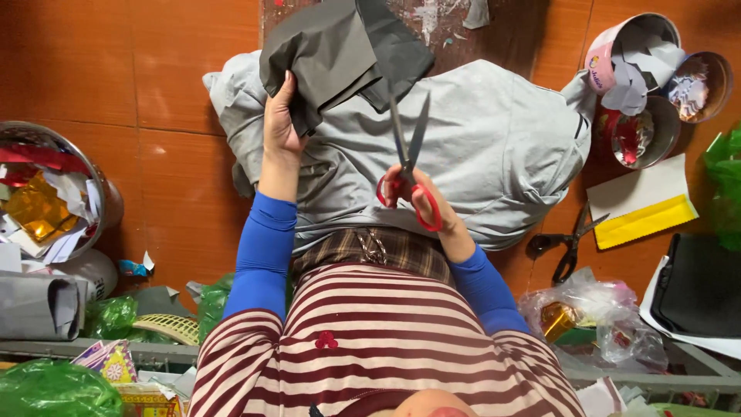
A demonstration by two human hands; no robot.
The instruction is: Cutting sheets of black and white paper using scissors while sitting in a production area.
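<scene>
Single head-worn view, looking steeply down, close over own torso, lap and floor (177, 69)

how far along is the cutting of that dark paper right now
Early, as far as shows. Done: paper scraps already fill the tins on the floor. In hand: the left hand holds up folded dark paper; the right hand holds red-handled scissors, blades open at its edge. Left: no cut shows in the dark paper yet.
</scene>
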